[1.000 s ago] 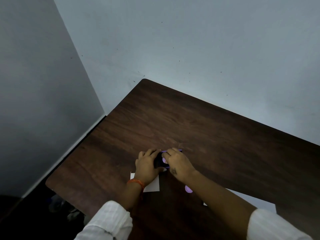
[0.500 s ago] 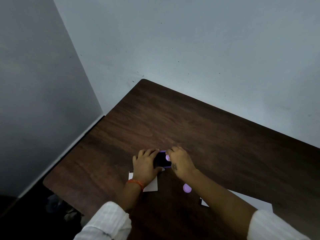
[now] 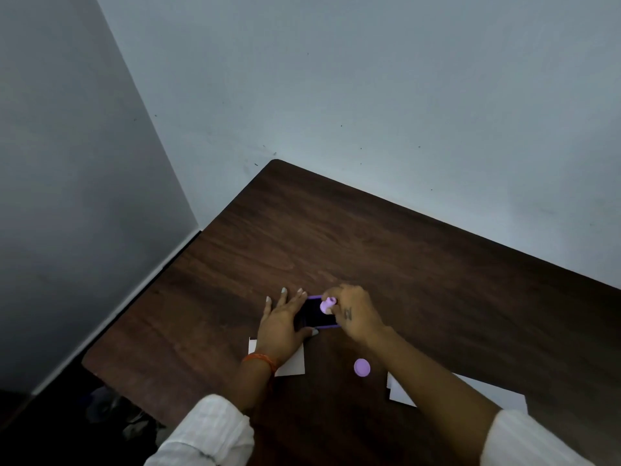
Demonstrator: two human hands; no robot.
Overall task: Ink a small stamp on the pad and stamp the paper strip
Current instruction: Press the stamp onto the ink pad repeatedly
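Note:
A purple-rimmed ink pad (image 3: 316, 314) with a dark inking surface lies open on the brown table (image 3: 369, 250). My right hand (image 3: 353, 312) pinches a small lilac stamp (image 3: 327, 304) over the pad's far right part. My left hand (image 3: 280, 326) lies flat against the pad's left side, thumb at its near edge, fingers spread. A white paper strip (image 3: 292, 364) lies under my left wrist, partly hidden.
A round lilac cap or second stamp (image 3: 362, 367) sits on the table near my right forearm. More white paper (image 3: 400, 395) lies at the near right, partly under that arm. Walls meet close behind the table's far corner. The table's left edge drops to a dark floor.
My right hand has lifted slightly and the lilac stamp now shows between its fingers above the pad. My left hand has flattened beside the pad.

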